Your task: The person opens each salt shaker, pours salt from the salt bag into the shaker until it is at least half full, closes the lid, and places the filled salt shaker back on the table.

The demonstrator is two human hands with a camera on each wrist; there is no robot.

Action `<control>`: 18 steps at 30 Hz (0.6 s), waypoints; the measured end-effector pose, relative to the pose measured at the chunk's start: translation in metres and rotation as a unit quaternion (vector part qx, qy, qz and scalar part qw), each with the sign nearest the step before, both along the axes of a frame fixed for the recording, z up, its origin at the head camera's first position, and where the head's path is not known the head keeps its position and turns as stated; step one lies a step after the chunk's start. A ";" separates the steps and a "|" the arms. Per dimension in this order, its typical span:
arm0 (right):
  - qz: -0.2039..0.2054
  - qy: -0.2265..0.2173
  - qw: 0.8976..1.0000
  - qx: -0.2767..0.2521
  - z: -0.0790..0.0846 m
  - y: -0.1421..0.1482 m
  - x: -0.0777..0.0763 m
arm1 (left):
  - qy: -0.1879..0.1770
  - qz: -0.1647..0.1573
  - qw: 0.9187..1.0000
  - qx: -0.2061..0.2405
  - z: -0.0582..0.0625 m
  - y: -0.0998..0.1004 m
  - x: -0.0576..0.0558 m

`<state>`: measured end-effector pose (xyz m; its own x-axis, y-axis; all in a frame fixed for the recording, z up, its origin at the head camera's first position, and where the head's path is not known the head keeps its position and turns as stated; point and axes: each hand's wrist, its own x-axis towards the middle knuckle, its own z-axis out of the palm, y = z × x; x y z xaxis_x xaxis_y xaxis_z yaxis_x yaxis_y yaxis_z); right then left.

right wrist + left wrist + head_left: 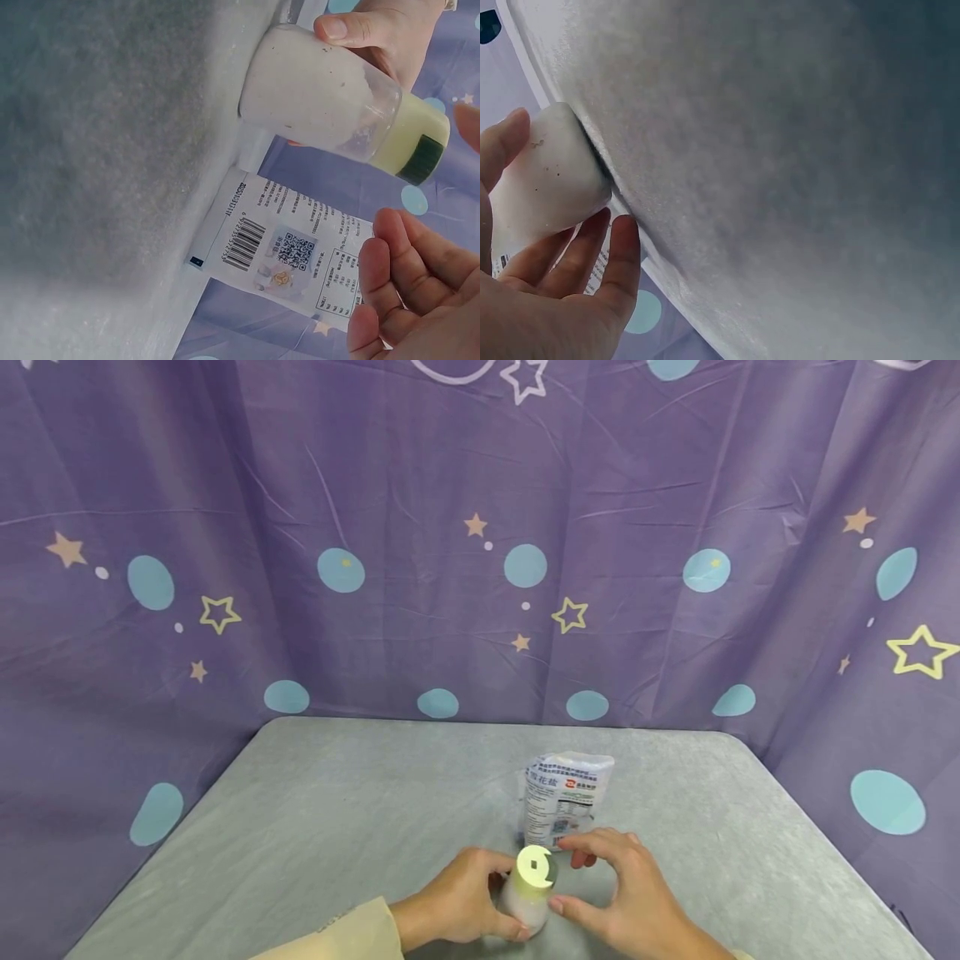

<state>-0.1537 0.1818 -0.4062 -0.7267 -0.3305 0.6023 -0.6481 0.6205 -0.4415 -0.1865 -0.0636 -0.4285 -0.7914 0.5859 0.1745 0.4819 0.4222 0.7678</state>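
A clear seasoning shaker (524, 907) filled with white grains stands upright on the table near its front. Its pale yellow-green lid (414, 133) is on, with a dark green part at one side. My left hand (467, 897) grips the shaker's body from the left, thumb in front and fingers behind. At the lid's right side, my right hand (628, 883) is spread, thumb and fingers apart with nothing held between them. Just behind the shaker stands a white printed salt bag (567, 795); the right wrist view shows its barcode and QR code.
A grey cloth-like surface covers the table (360, 802). Purple curtains (442, 635) with stars and blue dots hang behind it and along both sides. Pale yellow sleeve (352, 935) fabric covers the left forearm.
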 end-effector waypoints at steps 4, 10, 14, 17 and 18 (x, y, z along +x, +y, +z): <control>-0.002 0.002 1.000 -0.002 0.000 0.002 0.001 | -0.010 0.007 1.000 -0.011 0.000 -0.001 -0.001; -0.004 0.018 1.000 -0.002 0.000 0.006 0.001 | -0.016 0.016 1.000 -0.021 -0.002 -0.003 -0.001; -0.011 0.023 1.000 0.001 0.001 0.010 0.000 | 0.004 0.002 0.999 -0.035 -0.001 -0.008 -0.002; -0.020 0.019 1.000 0.005 0.002 0.014 0.000 | 0.007 -0.009 0.998 -0.057 0.000 -0.014 -0.004; -0.022 0.021 1.000 0.008 0.003 0.016 0.000 | 0.007 -0.010 0.998 -0.066 0.000 -0.017 -0.005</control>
